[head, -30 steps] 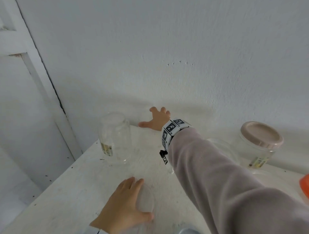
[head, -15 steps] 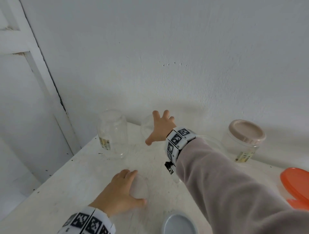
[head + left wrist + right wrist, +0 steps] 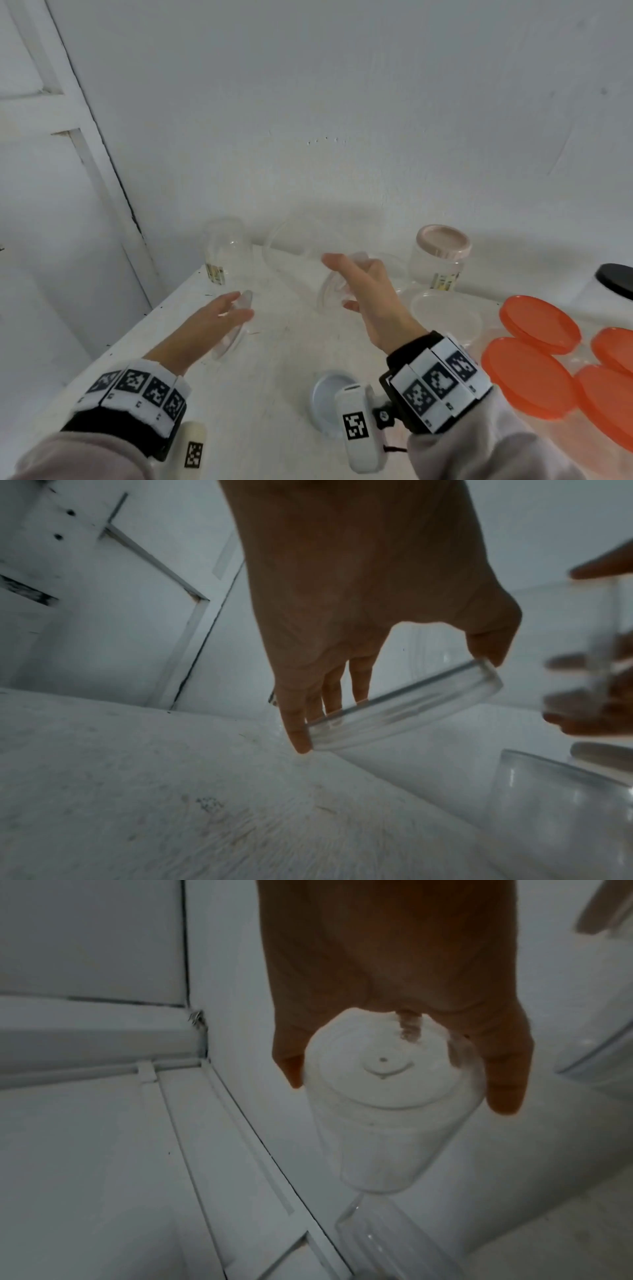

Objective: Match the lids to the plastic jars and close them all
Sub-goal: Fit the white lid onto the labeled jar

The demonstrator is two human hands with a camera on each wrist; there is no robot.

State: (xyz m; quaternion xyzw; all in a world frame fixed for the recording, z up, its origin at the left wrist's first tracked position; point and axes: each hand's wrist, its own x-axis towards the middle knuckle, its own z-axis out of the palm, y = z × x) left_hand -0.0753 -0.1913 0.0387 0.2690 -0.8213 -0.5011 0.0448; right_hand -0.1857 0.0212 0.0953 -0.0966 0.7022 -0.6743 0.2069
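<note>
My left hand (image 3: 239,306) pinches a clear round lid (image 3: 407,704) by its rim, thumb on one side and fingers on the other, tilted just above the white table (image 3: 274,370). My right hand (image 3: 337,281) grips a clear plastic jar (image 3: 380,1096) in the air over the table's middle. The jar lies on its side, its base (image 3: 334,294) in my palm and its open mouth pointing left and away. Lid and jar are a short gap apart.
A clear labelled jar (image 3: 227,253) stands at the back left and a jar with a beige lid (image 3: 442,241) at the back right. Orange lids (image 3: 529,375), a black lid (image 3: 616,281), a clear tub (image 3: 445,318) and a grey-white lid (image 3: 327,399) lie right and near. The table's left edge drops off.
My right hand came back from the wall holding the clear jar, now raised and tipped. My left hand lifted the clear lid off the table toward it.
</note>
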